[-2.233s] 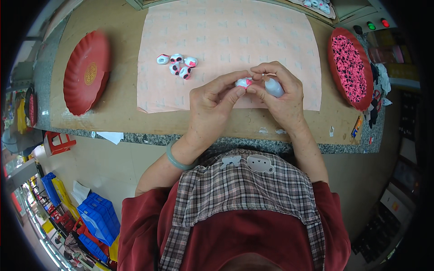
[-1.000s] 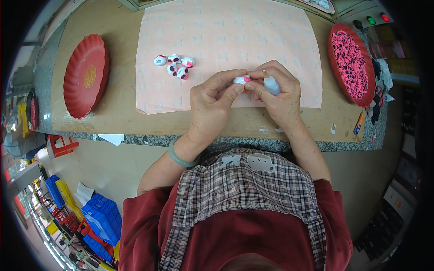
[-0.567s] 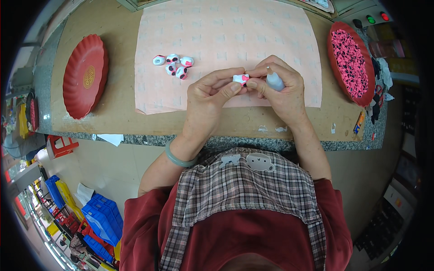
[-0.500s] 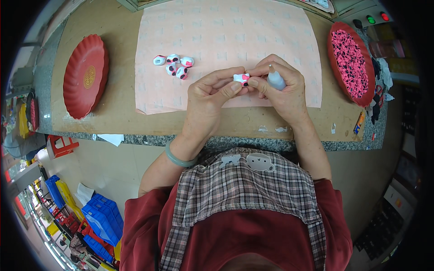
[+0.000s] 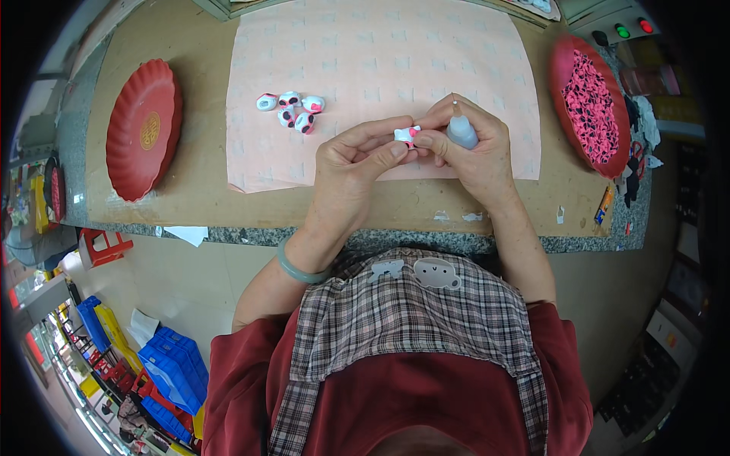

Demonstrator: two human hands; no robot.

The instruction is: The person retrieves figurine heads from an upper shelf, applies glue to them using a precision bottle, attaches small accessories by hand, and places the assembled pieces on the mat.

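Note:
My left hand (image 5: 353,156) pinches a small white and pink cat-shaped figurine (image 5: 405,135) between thumb and fingers above the near part of a pink sheet (image 5: 350,53). From the other side, my right hand (image 5: 473,144) presses its thumb and fingertips to the same figurine. A small translucent squeeze bottle (image 5: 461,133) with a thin nozzle stays tucked in that right hand, its tip pointing up and away from me. Several similar white, pink and black figurines (image 5: 304,121) lie grouped on the sheet to the left.
An oval red tray (image 5: 165,129) with a scalloped rim stands at left. At right, another red tray (image 5: 622,144) holds many small pink and black pieces (image 5: 589,106). An orange tube (image 5: 604,205) lies near the right front corner. Blue crates (image 5: 173,365) sit on the floor at lower left.
The figurine has turned slightly in my fingers, and my right thumb now covers more of its right side. The bottle's nozzle has tipped a little farther away from me.

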